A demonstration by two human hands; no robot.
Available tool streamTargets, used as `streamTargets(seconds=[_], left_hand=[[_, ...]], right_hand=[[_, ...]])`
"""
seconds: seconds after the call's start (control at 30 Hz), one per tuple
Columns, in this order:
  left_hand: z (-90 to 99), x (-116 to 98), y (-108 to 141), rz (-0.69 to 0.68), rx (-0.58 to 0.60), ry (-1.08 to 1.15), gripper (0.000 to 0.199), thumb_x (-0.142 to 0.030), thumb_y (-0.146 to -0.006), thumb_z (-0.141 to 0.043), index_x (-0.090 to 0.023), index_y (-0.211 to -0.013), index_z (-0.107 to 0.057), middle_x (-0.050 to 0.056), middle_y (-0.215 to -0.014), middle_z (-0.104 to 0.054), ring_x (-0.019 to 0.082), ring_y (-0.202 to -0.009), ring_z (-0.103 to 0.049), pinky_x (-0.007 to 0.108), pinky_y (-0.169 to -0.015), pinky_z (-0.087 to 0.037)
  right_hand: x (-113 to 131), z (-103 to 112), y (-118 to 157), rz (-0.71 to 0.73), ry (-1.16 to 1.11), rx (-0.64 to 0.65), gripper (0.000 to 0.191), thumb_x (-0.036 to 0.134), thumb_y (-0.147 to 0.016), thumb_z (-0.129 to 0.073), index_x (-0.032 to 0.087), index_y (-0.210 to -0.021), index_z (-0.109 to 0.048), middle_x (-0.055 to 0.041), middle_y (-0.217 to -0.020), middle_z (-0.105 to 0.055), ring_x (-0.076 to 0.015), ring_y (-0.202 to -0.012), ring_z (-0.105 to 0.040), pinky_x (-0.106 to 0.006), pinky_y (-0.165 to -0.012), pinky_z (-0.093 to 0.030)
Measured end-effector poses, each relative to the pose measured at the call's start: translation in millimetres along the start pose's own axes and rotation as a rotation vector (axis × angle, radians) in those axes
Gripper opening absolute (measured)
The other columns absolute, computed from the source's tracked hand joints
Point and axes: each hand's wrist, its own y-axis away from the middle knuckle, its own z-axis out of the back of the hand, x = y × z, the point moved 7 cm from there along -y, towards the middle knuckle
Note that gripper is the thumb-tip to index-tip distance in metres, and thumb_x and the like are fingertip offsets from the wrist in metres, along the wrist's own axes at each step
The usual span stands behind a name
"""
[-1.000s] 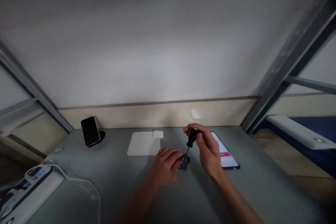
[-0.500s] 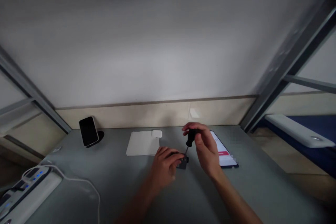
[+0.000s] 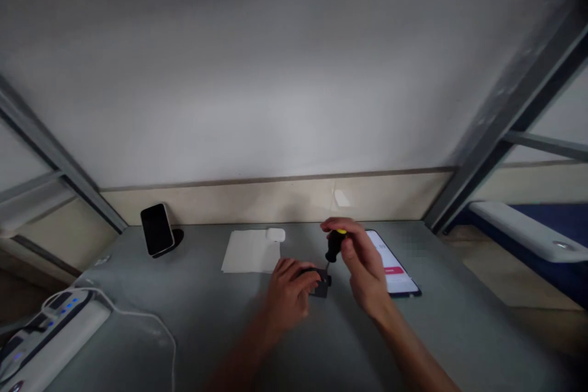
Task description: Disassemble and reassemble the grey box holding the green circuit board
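Note:
My right hand (image 3: 365, 266) is closed around a black screwdriver (image 3: 334, 247) with a yellow end on its handle. The screwdriver tilts, and its thin shaft points down at a small dark grey block-like part (image 3: 320, 289) on the table. Whether the tip sits in a screw is too small to make out. My left hand (image 3: 289, 294) grips that part from the left, fingers and thumb pressed on it and hiding much of it. A dark knob-like bit sticks out on the part's right side.
Behind my left hand lie white paper sheets (image 3: 250, 252) with a white earbud case (image 3: 276, 234) on their corner. A lit tablet or phone (image 3: 399, 285) is beside my right hand. A black-screened device on a stand (image 3: 157, 229), a power strip (image 3: 68, 331) and a white cable (image 3: 138, 314) are leftward.
The screwdriver handle has turned and dipped slightly in my right hand, so its yellow end now shows. My left hand stays on the dark part. The whole view has shifted a little.

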Motion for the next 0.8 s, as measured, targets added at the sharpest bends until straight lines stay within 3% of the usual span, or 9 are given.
streamTargets(seconds=[0.17,0.33,0.43,0.57,0.73,0.8], left_hand=[[-1.3,0.4,0.5,0.022,-0.012,-0.010,0.030,0.000,-0.088,-0.055,-0.024,-0.098,-0.071,0.004,-0.099,-0.077,0.020,-0.086,-0.068,0.036,-0.079,-0.048],[-3.2,1.2,2.1,0.007,-0.009,-0.007,0.032,0.001,-0.086,-0.057,-0.024,-0.101,-0.071,0.003,-0.100,-0.077,0.019,-0.088,-0.068,0.036,-0.080,-0.048],[-3.5,1.8,2.0,0.017,0.010,-0.019,0.030,0.000,-0.086,-0.057,-0.024,-0.099,-0.071,0.003,-0.102,-0.077,0.019,-0.088,-0.068,0.036,-0.080,-0.049],[-3.1,1.0,0.6,0.022,0.020,-0.031,0.035,0.001,-0.085,-0.054,-0.025,-0.099,-0.073,0.003,-0.101,-0.077,0.020,-0.087,-0.067,0.036,-0.079,-0.048],[-3.8,2.5,-0.4,0.046,0.009,-0.016,0.035,0.003,-0.083,-0.055,-0.024,-0.096,-0.072,0.004,-0.099,-0.078,0.021,-0.087,-0.068,0.036,-0.079,-0.049],[-5.0,3.7,0.2,0.050,0.010,-0.011,0.035,0.003,-0.082,-0.055,-0.024,-0.095,-0.072,0.003,-0.098,-0.078,0.021,-0.087,-0.069,0.036,-0.080,-0.050]], right_hand=[[5.2,1.7,-3.3,0.038,0.074,-0.064,0.013,0.030,-0.101,-0.065,0.032,-0.114,-0.066,-0.0041,-0.107,-0.056,-0.0216,-0.095,-0.057,-0.036,-0.082,-0.049],[-0.3,-3.5,-1.0,-0.053,-0.030,0.107,0.031,0.033,-0.110,-0.047,0.034,-0.138,-0.059,-0.0074,-0.116,-0.064,-0.0240,-0.104,-0.063,-0.039,-0.085,-0.053],[2.2,-3.0,-1.7,-0.005,0.043,0.108,0.021,0.034,-0.107,-0.054,0.032,-0.125,-0.064,-0.0080,-0.122,-0.059,-0.0255,-0.112,-0.060,-0.042,-0.094,-0.051],[5.2,1.9,-2.7,0.040,0.162,-0.005,0.014,0.029,-0.099,-0.068,0.031,-0.112,-0.065,-0.0052,-0.112,-0.053,-0.0235,-0.103,-0.058,-0.041,-0.091,-0.050],[0.7,-4.2,0.6,-0.020,0.029,0.081,0.028,0.031,-0.108,-0.052,0.035,-0.134,-0.061,-0.0082,-0.121,-0.064,-0.0256,-0.111,-0.063,-0.045,-0.095,-0.052],[0.4,-6.8,0.9,-0.031,0.002,0.110,0.028,0.032,-0.109,-0.048,0.034,-0.134,-0.061,-0.0091,-0.124,-0.066,-0.0266,-0.116,-0.063,-0.046,-0.097,-0.053]])
